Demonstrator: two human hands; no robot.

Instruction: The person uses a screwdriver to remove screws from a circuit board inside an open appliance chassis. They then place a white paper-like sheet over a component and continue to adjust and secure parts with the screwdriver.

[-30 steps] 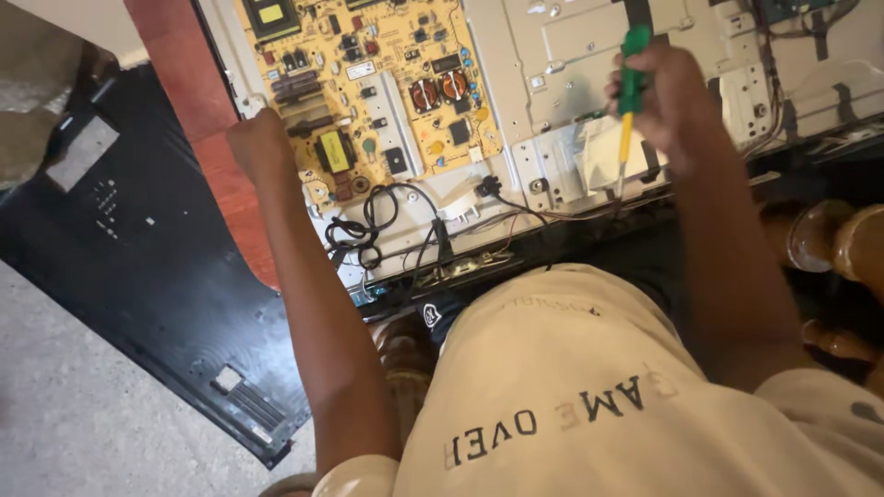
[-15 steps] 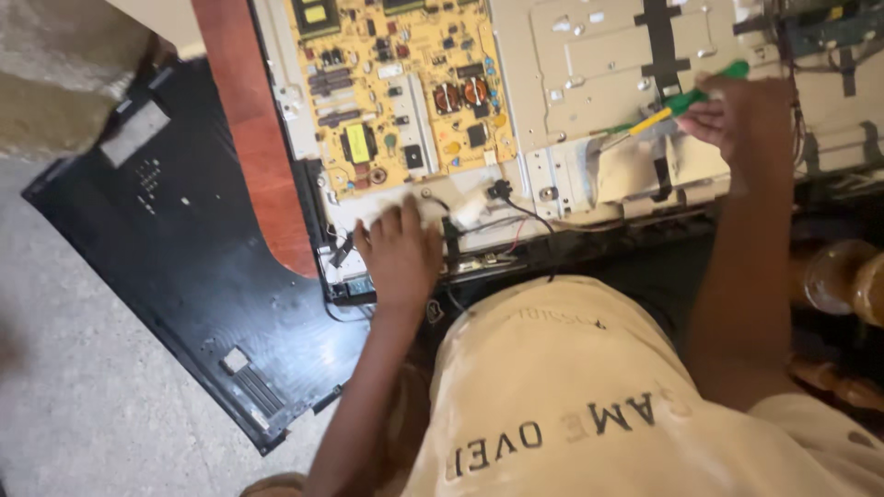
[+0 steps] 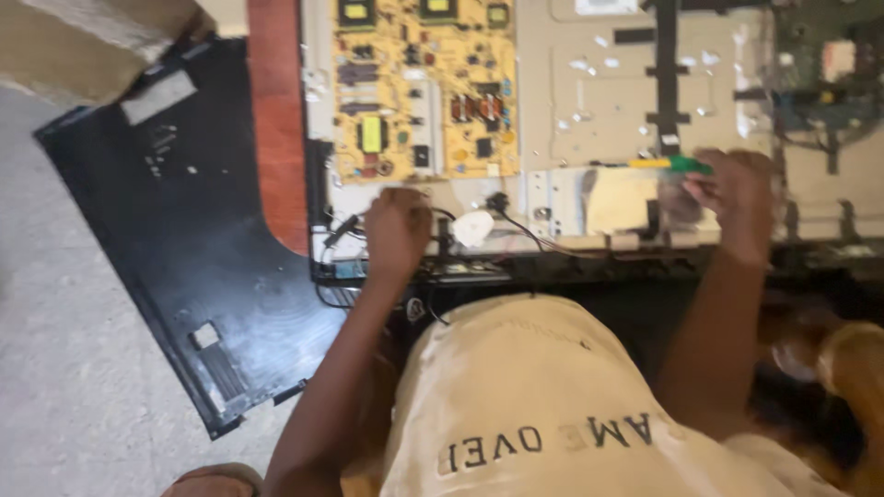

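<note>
An opened flat-screen television (image 3: 599,101) lies back-side up, its metal chassis bare. A yellow circuit board (image 3: 424,92) is mounted on its left part. My left hand (image 3: 398,230) rests closed on the black wires (image 3: 442,244) at the chassis's near edge, just below the board and beside a white connector (image 3: 472,226). My right hand (image 3: 737,198) holds a screwdriver (image 3: 668,165) with a green and yellow handle, lying almost level with its tip pointing left over the chassis. A green circuit board (image 3: 820,83) sits at the far right.
The television's black plastic back cover (image 3: 175,248) lies on the grey floor (image 3: 64,368) to the left. A reddish wooden panel (image 3: 276,120) runs along the chassis's left side. A cardboard box (image 3: 92,37) stands at top left. My pale shirt fills the foreground.
My left hand has come down from the yellow board to the wires at the near edge. My right hand has lowered the screwdriver from upright to almost level.
</note>
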